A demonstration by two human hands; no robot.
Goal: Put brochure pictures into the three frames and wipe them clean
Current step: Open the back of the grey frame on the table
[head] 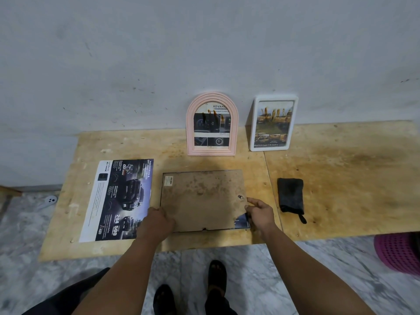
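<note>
Altogether we count three frames on the plywood board (341, 178). Two stand upright against the wall at the back: one pink arched frame (212, 123) and, to its right and apart from it, one white rectangular frame (273, 123). Each of these two already has a brochure picture behind its front, and both fronts carry brownish streaks.

Our third frame (202, 200) lies face down in front of us, its brown, stained backing board uppermost. One corner of that backing, at the near right, is torn away, and a bit of dark printed paper shows through there.

We have both hands on it. Our left hand (159, 221) rests on the near left corner, fingers curled over the edge. Our right hand (259, 211) pinches the near right corner by the tear, thumb against the backing.

One loose brochure page (118, 200), printed with dark trucks, lies flat just left of the frame. One dark folded cloth (291, 196) lies to the right, well clear of our hand. One pink basket (397, 251) sits on the floor at far right.
</note>
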